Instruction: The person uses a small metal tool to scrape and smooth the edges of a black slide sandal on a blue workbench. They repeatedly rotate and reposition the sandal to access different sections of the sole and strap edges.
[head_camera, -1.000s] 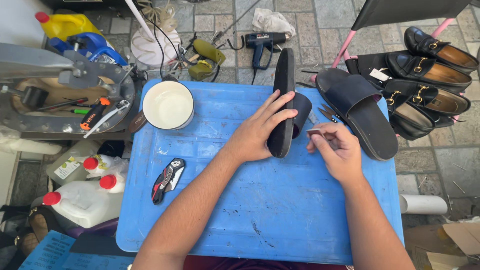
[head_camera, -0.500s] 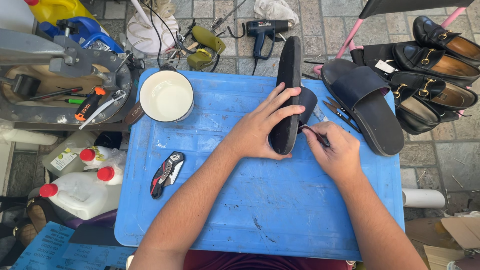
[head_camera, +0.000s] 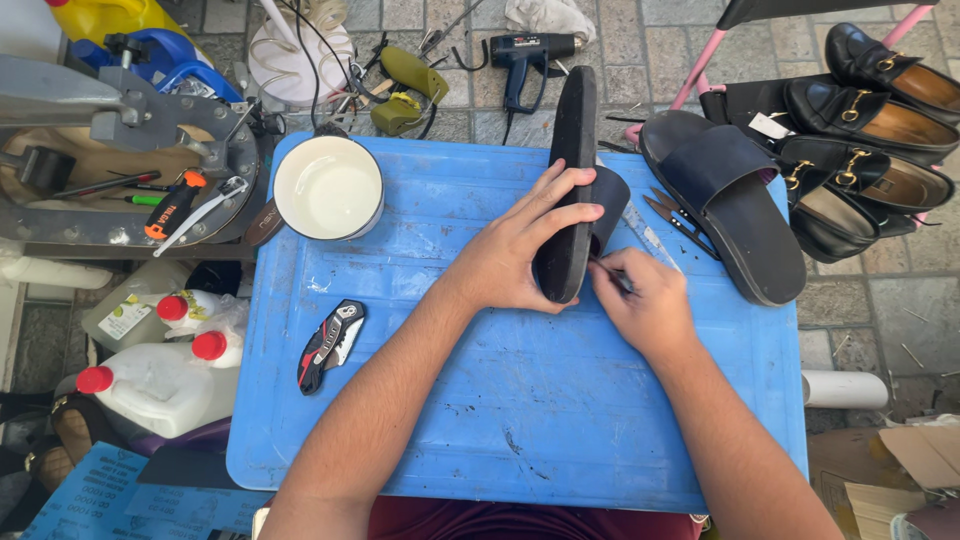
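A black slide sandal (head_camera: 572, 150) stands on its edge on the blue plastic tabletop (head_camera: 480, 420). My left hand (head_camera: 525, 245) grips it from the left, fingers spread over the sole and strap. My right hand (head_camera: 640, 300) is closed on a thin tool (head_camera: 612, 277) whose tip touches the sandal's near end, beside the strap. The second black slide sandal (head_camera: 725, 215) lies flat to the right, partly over the table's edge.
A white bowl (head_camera: 327, 187) sits at the table's back left and a folding utility knife (head_camera: 331, 345) lies on its left side. Scissors (head_camera: 672, 215) lie between the sandals. Black loafers (head_camera: 870, 150) are at right, white bottles (head_camera: 160, 380) and a metal machine (head_camera: 130, 150) at left.
My right hand has moved in from beside the sandal and now presses its thin tool against the sandal's near end. My left hand keeps holding the sandal on edge.
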